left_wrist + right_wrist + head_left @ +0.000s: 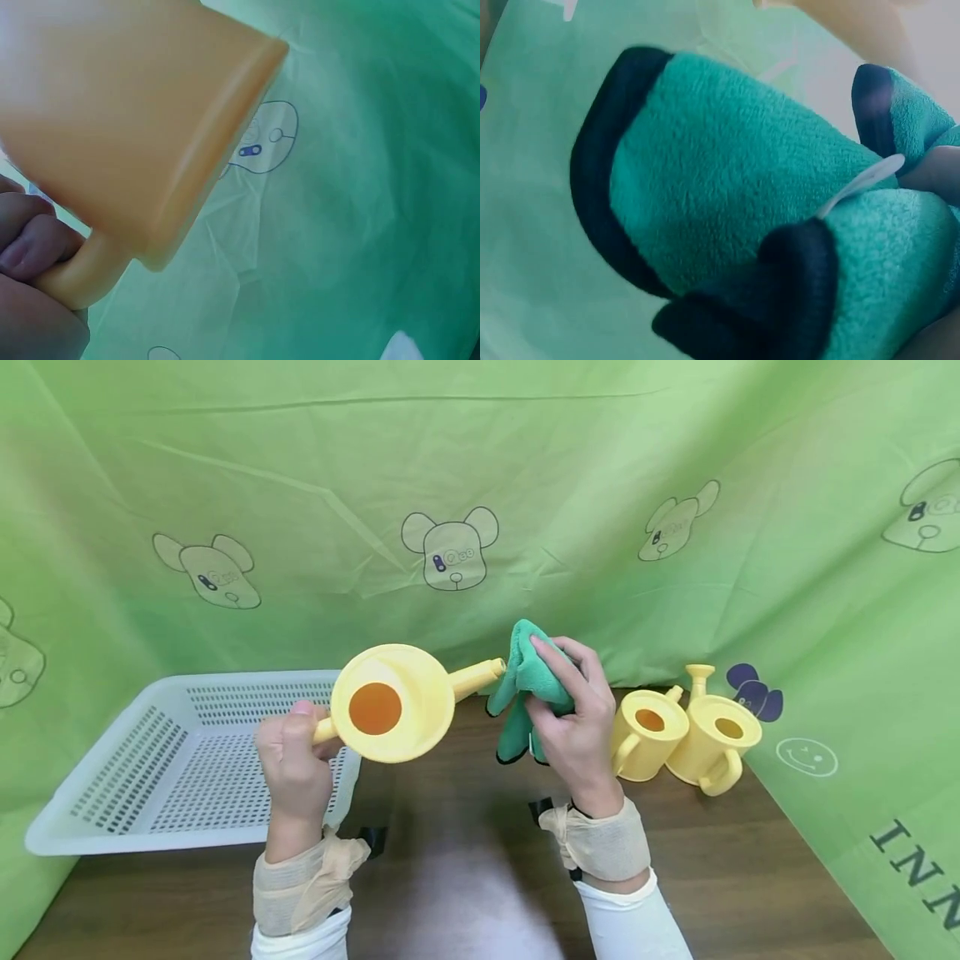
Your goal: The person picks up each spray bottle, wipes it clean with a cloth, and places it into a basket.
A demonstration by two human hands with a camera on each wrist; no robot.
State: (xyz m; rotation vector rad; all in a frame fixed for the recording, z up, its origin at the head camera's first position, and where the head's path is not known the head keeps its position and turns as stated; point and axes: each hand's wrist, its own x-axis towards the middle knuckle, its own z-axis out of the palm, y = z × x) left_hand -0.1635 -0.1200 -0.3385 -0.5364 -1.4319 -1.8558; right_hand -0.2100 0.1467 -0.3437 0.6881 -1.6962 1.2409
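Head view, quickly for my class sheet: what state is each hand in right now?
Left hand: closed, holding a yellow watering can by its handle.
Right hand: closed, holding a green cloth.

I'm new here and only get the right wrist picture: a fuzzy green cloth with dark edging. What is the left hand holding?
Observer: The left hand grips a yellow watering can by its handle.
Visitor: Are there more of those about?
Observer: Yes, two more cans stand on the table, to the right of the right hand holding your cloth.
Visitor: And over on the left side?
Observer: A white plastic basket with rows of small holes.
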